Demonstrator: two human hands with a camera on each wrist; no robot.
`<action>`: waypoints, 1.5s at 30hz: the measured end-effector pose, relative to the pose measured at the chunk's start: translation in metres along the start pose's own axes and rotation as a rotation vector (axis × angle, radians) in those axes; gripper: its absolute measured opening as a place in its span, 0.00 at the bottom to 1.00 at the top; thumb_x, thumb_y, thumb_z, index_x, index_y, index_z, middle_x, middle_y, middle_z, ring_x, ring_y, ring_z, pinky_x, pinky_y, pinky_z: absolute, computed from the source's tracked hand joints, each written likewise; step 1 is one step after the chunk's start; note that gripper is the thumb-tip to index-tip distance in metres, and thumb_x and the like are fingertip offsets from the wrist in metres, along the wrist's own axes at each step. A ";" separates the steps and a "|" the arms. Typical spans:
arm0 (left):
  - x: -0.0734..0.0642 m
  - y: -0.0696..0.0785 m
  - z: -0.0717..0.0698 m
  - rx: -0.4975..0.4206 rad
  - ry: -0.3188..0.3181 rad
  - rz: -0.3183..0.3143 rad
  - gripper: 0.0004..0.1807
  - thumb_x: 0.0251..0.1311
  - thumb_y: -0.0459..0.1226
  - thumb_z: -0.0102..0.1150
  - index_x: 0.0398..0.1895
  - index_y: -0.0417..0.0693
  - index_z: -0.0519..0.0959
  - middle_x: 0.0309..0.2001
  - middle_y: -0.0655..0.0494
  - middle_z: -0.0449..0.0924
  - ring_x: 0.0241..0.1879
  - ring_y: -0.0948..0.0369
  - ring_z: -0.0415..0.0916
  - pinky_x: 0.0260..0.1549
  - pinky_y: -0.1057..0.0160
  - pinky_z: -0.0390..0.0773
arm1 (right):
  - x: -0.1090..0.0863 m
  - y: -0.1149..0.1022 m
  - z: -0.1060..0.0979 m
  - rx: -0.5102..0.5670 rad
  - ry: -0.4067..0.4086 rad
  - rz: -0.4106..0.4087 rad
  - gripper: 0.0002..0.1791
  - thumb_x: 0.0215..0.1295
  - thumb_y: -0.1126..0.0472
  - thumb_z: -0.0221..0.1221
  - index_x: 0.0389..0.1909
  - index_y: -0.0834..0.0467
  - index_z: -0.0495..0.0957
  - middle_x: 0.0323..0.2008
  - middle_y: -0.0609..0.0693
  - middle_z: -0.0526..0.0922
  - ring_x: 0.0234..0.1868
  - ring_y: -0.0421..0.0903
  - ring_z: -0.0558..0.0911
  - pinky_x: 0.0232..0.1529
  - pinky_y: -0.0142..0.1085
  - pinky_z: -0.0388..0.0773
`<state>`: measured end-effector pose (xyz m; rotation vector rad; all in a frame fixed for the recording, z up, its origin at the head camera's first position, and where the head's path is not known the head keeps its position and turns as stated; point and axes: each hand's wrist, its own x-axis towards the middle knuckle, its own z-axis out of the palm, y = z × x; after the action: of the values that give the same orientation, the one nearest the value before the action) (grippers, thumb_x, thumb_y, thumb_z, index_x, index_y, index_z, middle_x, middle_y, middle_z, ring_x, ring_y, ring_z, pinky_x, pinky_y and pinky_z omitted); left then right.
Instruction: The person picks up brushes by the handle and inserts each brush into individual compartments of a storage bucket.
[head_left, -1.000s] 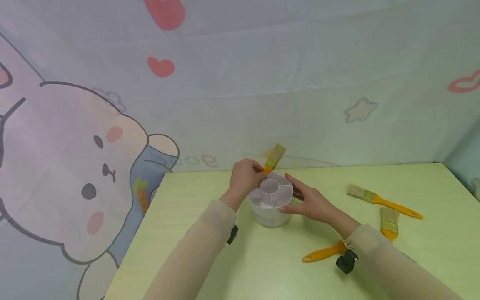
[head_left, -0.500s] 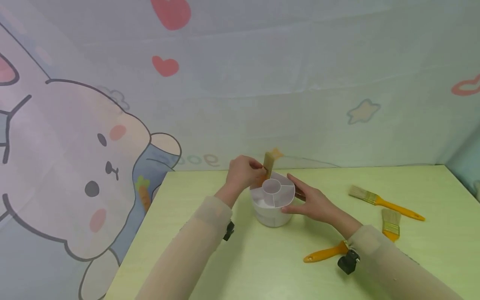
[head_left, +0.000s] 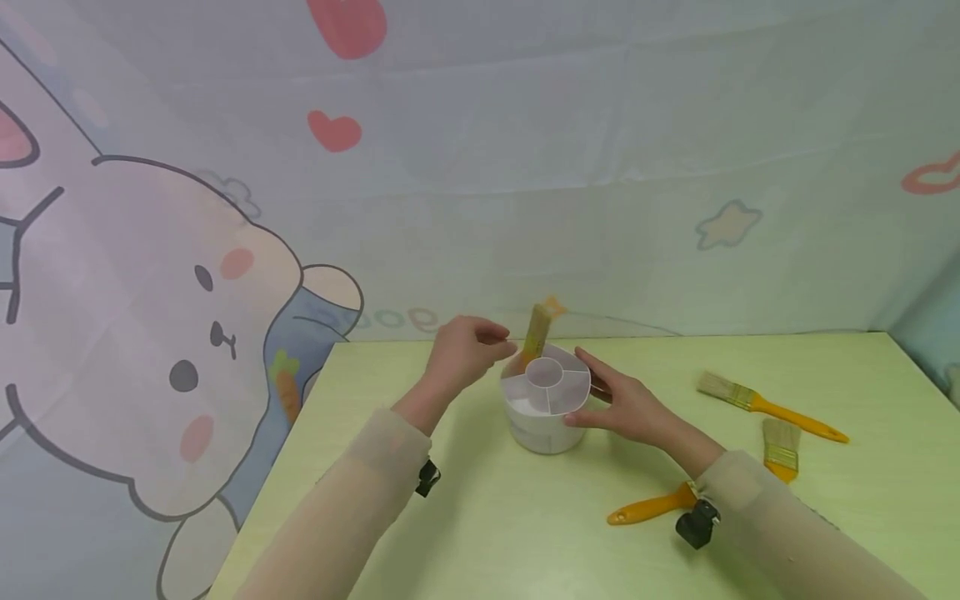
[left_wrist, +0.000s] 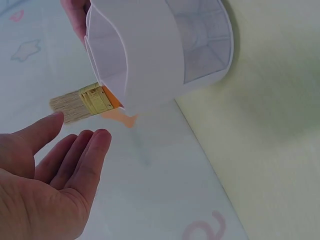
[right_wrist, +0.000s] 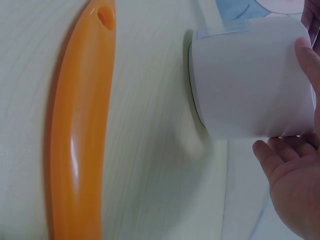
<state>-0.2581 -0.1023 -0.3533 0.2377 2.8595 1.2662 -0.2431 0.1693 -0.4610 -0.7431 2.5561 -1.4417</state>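
Note:
A round white desk organizer (head_left: pixel 543 429) with several compartments stands on the table. One paintbrush (head_left: pixel 537 327) is upright in its back left compartment, bristles up; most of its orange handle is hidden inside, as the left wrist view of the brush (left_wrist: pixel 82 103) shows too. My left hand (head_left: pixel 463 357) is just left of the brush, thumb and fingers apart and holding nothing. On the right side, my right hand (head_left: pixel 628 406) grips the organizer, thumb at the near rim and fingers round the far side.
To the right lie a paintbrush with a long orange handle (head_left: pixel 795 414) and a wide paintbrush (head_left: pixel 782 446), partly covered by the right sleeve. Another orange handle (head_left: pixel 648 507) lies nearer, its other end under the right forearm. A printed cloth (head_left: pixel 480 242) hangs behind the table (head_left: pixel 525 533).
My left hand has lowered the paintbrush handle-first into the organizer, let go of it and drawn back to the left. The right hand has kept its grip.

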 end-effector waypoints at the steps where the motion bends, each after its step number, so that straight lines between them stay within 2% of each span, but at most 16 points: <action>1: -0.002 -0.002 -0.001 -0.007 0.002 0.008 0.14 0.67 0.39 0.74 0.53 0.45 0.90 0.48 0.51 0.91 0.48 0.54 0.89 0.46 0.56 0.90 | 0.000 0.000 0.000 0.000 0.000 -0.002 0.58 0.66 0.52 0.76 0.86 0.64 0.50 0.82 0.66 0.59 0.76 0.67 0.70 0.73 0.57 0.73; 5: -0.009 -0.012 -0.002 -0.044 0.007 0.035 0.18 0.67 0.39 0.75 0.58 0.45 0.88 0.53 0.49 0.90 0.55 0.53 0.87 0.55 0.53 0.88 | 0.000 0.000 0.000 -0.002 0.002 -0.001 0.58 0.66 0.53 0.76 0.86 0.64 0.50 0.82 0.66 0.59 0.76 0.67 0.70 0.73 0.57 0.73; 12: -0.024 -0.034 0.003 -0.129 0.036 0.062 0.26 0.65 0.42 0.77 0.65 0.48 0.85 0.61 0.51 0.87 0.61 0.53 0.85 0.60 0.53 0.86 | 0.000 0.001 0.001 -0.011 0.007 0.006 0.58 0.65 0.52 0.76 0.85 0.64 0.50 0.82 0.67 0.59 0.76 0.67 0.70 0.73 0.56 0.73; 19: -0.034 -0.055 0.013 -0.316 0.044 0.114 0.29 0.64 0.36 0.77 0.69 0.45 0.81 0.67 0.49 0.82 0.66 0.51 0.81 0.60 0.58 0.86 | 0.000 0.001 0.002 -0.019 0.009 0.002 0.59 0.65 0.52 0.76 0.85 0.65 0.50 0.82 0.67 0.59 0.76 0.67 0.70 0.73 0.56 0.73; 27: -0.041 -0.072 0.030 -0.457 0.067 0.144 0.35 0.62 0.33 0.78 0.73 0.45 0.78 0.70 0.48 0.79 0.70 0.50 0.78 0.65 0.52 0.83 | -0.001 0.002 0.002 -0.008 0.012 -0.008 0.58 0.66 0.53 0.76 0.85 0.65 0.50 0.82 0.66 0.58 0.76 0.67 0.70 0.73 0.56 0.73; 31: -0.042 -0.078 0.039 -0.488 0.068 0.137 0.38 0.60 0.33 0.79 0.75 0.45 0.76 0.72 0.50 0.77 0.71 0.49 0.76 0.67 0.51 0.81 | -0.001 0.001 0.002 0.001 0.009 -0.013 0.58 0.66 0.53 0.76 0.85 0.65 0.50 0.82 0.67 0.58 0.76 0.67 0.69 0.73 0.56 0.73; 35: -0.042 -0.083 0.046 -0.484 0.042 0.141 0.40 0.60 0.34 0.79 0.77 0.46 0.74 0.75 0.51 0.75 0.73 0.49 0.73 0.67 0.54 0.80 | -0.001 0.000 0.002 0.010 0.008 -0.010 0.58 0.66 0.53 0.76 0.85 0.65 0.50 0.82 0.66 0.57 0.77 0.67 0.69 0.74 0.57 0.72; 45: -0.043 -0.093 0.050 -0.428 -0.040 0.108 0.48 0.58 0.35 0.82 0.81 0.50 0.68 0.79 0.55 0.69 0.76 0.51 0.69 0.72 0.51 0.76 | -0.003 -0.002 0.002 0.020 0.009 -0.003 0.58 0.66 0.54 0.76 0.85 0.65 0.50 0.82 0.66 0.57 0.76 0.67 0.69 0.73 0.56 0.74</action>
<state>-0.2251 -0.1331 -0.4577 0.4045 2.4886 1.8234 -0.2396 0.1681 -0.4612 -0.7394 2.5446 -1.4728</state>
